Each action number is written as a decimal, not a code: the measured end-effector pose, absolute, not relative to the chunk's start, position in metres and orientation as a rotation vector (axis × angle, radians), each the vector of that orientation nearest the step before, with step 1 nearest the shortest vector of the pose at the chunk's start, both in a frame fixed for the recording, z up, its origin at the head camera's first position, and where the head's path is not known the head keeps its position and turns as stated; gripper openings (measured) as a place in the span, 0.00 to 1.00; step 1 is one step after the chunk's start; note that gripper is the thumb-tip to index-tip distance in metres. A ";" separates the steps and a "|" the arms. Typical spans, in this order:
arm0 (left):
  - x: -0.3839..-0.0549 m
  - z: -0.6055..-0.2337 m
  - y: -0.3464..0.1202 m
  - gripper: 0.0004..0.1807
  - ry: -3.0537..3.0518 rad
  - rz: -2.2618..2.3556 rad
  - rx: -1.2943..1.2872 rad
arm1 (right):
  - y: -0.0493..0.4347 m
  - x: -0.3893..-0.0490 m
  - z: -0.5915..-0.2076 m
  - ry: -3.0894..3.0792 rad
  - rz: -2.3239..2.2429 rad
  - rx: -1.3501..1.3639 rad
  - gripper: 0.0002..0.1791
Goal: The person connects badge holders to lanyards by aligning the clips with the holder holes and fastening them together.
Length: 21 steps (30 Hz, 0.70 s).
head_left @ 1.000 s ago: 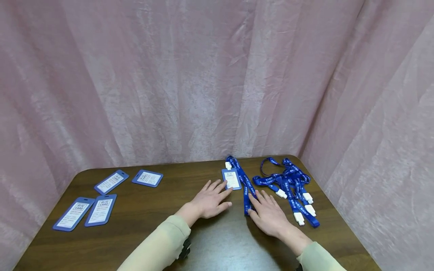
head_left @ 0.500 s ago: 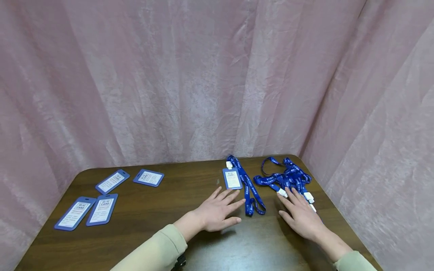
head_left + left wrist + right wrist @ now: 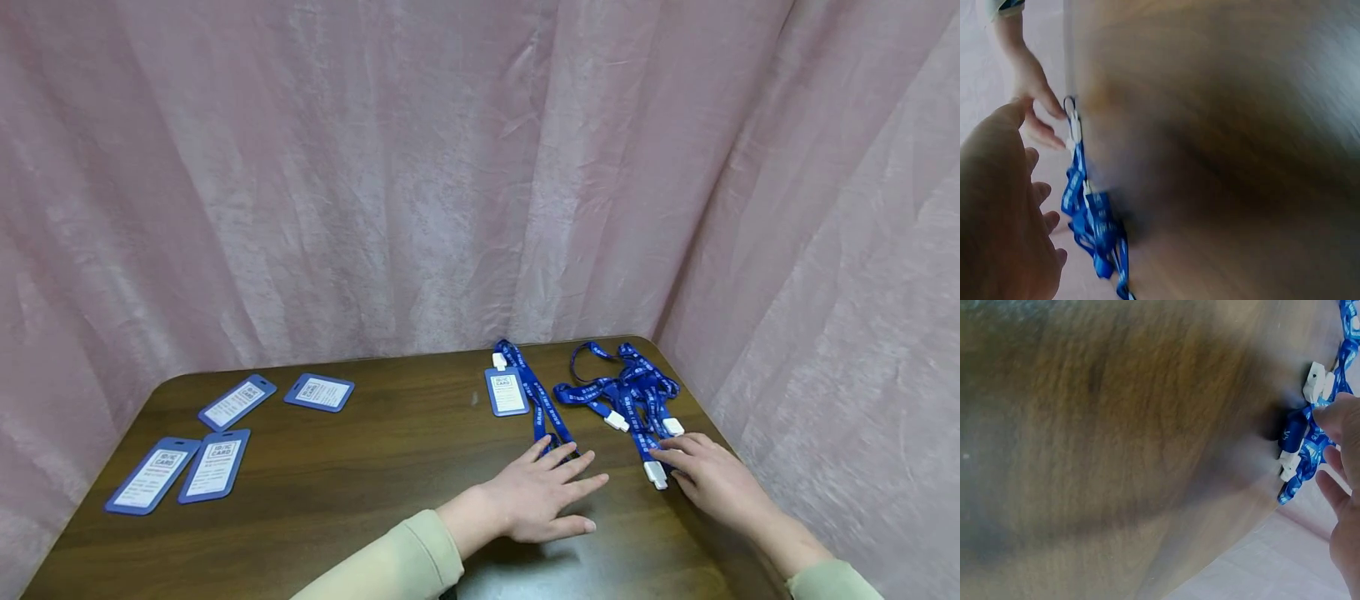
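Lanyard pile (image 3: 641, 385): tangled blue straps, pale lettering, white clips. Right hand (image 3: 722, 483): at the pile's near end, fingers partly bent beside the straps; whether it grips any, cannot tell. Left hand (image 3: 536, 493): fingers spread, left of the pile. 1 badged lanyard (image 3: 507, 393), 4 loose badges (image 3: 319, 392): farther left.

A pale pink, velvety fabric curtain (image 3: 420, 183) hangs in folds beyond the far edge and right side of a brown wood-grain table (image 3: 322, 467).
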<state>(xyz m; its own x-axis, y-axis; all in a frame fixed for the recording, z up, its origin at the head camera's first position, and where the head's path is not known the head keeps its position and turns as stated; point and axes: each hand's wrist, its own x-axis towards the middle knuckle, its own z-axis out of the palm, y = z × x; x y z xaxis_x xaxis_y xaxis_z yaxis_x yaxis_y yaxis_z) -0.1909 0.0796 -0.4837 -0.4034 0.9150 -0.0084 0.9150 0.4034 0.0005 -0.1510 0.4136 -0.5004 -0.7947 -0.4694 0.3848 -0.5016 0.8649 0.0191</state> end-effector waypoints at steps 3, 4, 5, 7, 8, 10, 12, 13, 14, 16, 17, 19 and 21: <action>-0.186 -0.486 0.091 0.38 2.603 -0.032 1.722 | 0.412 -0.155 -0.501 -2.642 0.095 0.765 0.27; -0.185 -0.487 0.093 0.38 2.594 -0.037 1.723 | 0.412 -0.156 -0.501 -2.637 0.088 0.785 0.26; -0.183 -0.489 0.095 0.38 2.588 -0.040 1.726 | 0.410 -0.157 -0.502 -2.636 0.079 0.802 0.26; -0.180 -0.492 0.097 0.38 2.576 -0.035 1.727 | 0.407 -0.159 -0.504 -2.643 0.064 0.842 0.26; -0.178 -0.494 0.097 0.38 2.575 -0.036 1.727 | 0.406 -0.160 -0.505 -2.647 0.050 0.861 0.27; -0.175 -0.496 0.096 0.38 2.582 -0.037 1.726 | 0.402 -0.160 -0.507 -2.654 0.025 0.889 0.27; -0.175 -0.496 0.094 0.37 2.590 -0.033 1.726 | 0.399 -0.162 -0.506 -2.657 0.006 0.920 0.27; -0.175 -0.496 0.093 0.37 2.597 -0.034 1.730 | 0.397 -0.162 -0.505 -2.652 0.000 0.936 0.26; -0.175 -0.497 0.092 0.37 2.601 -0.032 1.730 | 0.395 -0.162 -0.504 -2.646 -0.009 0.948 0.25; -0.176 -0.497 0.090 0.37 2.606 -0.025 1.725 | 0.393 -0.164 -0.502 -2.629 -0.029 0.978 0.22; -0.177 -0.497 0.089 0.37 2.605 -0.018 1.719 | 0.392 -0.165 -0.501 -2.615 -0.033 0.992 0.21; -0.178 -0.498 0.087 0.37 2.607 -0.006 1.712 | 0.391 -0.167 -0.501 -2.587 -0.031 1.012 0.20; -0.179 -0.498 0.086 0.37 2.611 0.009 1.701 | 0.389 -0.170 -0.502 -2.562 -0.024 1.027 0.19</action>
